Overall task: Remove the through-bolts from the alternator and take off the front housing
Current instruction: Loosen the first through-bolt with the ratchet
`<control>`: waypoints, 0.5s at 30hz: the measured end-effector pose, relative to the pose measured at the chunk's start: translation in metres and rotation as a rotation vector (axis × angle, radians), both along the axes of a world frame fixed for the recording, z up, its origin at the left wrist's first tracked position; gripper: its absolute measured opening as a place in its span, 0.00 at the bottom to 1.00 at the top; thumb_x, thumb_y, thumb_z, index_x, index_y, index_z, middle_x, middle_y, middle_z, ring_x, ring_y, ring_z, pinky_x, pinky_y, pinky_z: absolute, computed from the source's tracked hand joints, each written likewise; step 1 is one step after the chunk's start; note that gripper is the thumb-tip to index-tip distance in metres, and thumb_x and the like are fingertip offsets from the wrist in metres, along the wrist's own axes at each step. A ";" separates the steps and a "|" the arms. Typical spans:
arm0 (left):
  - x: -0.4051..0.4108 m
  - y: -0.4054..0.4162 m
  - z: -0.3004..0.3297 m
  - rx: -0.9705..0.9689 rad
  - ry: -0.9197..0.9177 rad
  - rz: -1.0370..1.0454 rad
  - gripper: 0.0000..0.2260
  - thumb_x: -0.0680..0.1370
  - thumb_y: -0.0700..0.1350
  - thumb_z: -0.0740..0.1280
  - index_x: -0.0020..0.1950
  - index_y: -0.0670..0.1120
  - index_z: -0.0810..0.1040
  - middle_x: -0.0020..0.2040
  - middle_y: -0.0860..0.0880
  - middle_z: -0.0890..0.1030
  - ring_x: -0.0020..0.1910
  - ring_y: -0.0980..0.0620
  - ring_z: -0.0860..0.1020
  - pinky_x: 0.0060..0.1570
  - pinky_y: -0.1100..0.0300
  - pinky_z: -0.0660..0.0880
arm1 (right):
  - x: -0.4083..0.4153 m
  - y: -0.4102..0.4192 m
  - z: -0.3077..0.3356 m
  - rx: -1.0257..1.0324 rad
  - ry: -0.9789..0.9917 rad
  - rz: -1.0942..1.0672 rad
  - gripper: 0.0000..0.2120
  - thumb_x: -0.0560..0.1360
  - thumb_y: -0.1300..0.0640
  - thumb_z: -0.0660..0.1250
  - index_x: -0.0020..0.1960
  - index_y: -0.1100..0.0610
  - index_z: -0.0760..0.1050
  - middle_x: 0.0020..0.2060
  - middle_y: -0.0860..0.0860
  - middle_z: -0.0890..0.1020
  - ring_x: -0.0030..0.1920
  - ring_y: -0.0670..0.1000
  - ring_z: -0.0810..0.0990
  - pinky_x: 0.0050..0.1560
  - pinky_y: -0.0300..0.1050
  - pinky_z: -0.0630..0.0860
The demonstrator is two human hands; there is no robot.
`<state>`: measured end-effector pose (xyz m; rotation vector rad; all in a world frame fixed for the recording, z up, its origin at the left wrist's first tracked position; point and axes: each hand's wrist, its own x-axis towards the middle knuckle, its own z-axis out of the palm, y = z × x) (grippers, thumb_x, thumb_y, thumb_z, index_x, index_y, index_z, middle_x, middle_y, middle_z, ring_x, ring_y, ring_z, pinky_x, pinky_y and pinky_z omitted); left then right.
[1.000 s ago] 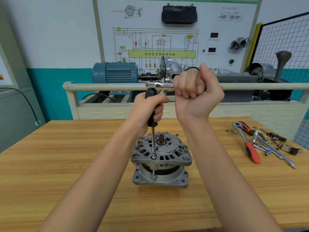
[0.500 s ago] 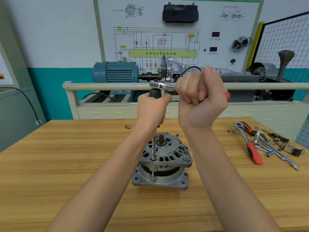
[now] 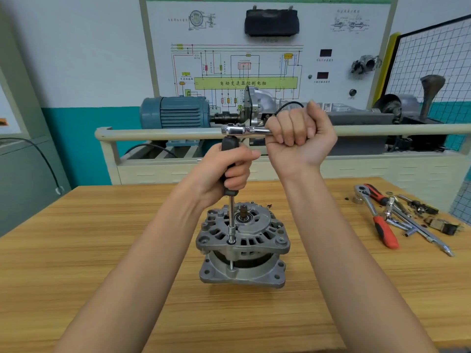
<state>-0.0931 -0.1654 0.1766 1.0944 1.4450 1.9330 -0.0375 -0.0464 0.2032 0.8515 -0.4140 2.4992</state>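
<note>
My left hand (image 3: 226, 171) gripped the upright driver (image 3: 230, 189) on a bolt (image 3: 231, 242); my right hand (image 3: 298, 138) clenched the level ratchet (image 3: 242, 130). The alternator (image 3: 243, 245) stood shaft-up.

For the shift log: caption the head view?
Left hand steadies driver, right hand turns ratchet on alternator through-bolt.

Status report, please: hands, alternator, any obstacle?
Left hand grips driver handle, right hand grips ratchet. Socket sits on through-bolt, alternator upright, front housing on. No obstacle visible.
</note>
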 end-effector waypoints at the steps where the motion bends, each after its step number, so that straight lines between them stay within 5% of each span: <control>1: 0.000 0.001 0.000 -0.007 -0.006 0.016 0.19 0.74 0.38 0.65 0.26 0.48 0.63 0.19 0.54 0.60 0.16 0.57 0.58 0.20 0.65 0.54 | -0.002 0.001 0.000 -0.011 -0.007 0.011 0.24 0.72 0.60 0.55 0.18 0.55 0.60 0.14 0.48 0.59 0.21 0.47 0.49 0.22 0.37 0.54; 6: 0.009 0.011 -0.004 0.038 0.028 0.327 0.20 0.76 0.33 0.63 0.27 0.48 0.61 0.20 0.53 0.59 0.17 0.56 0.55 0.21 0.68 0.54 | 0.006 -0.009 -0.003 0.100 0.045 -0.146 0.25 0.74 0.61 0.54 0.18 0.54 0.61 0.14 0.47 0.60 0.21 0.47 0.51 0.22 0.39 0.57; 12: 0.017 0.024 -0.005 0.090 0.025 0.649 0.18 0.72 0.34 0.65 0.28 0.47 0.62 0.20 0.53 0.62 0.18 0.55 0.57 0.21 0.68 0.55 | 0.019 -0.050 -0.012 0.387 0.228 -0.788 0.19 0.72 0.62 0.60 0.24 0.52 0.61 0.19 0.47 0.62 0.21 0.46 0.59 0.29 0.42 0.57; 15: 0.018 0.020 -0.007 0.093 0.036 0.613 0.18 0.73 0.33 0.65 0.29 0.48 0.62 0.21 0.53 0.61 0.19 0.55 0.57 0.21 0.67 0.55 | 0.018 -0.051 -0.010 0.384 0.249 -0.768 0.19 0.72 0.63 0.60 0.23 0.51 0.64 0.18 0.47 0.62 0.21 0.46 0.59 0.29 0.42 0.55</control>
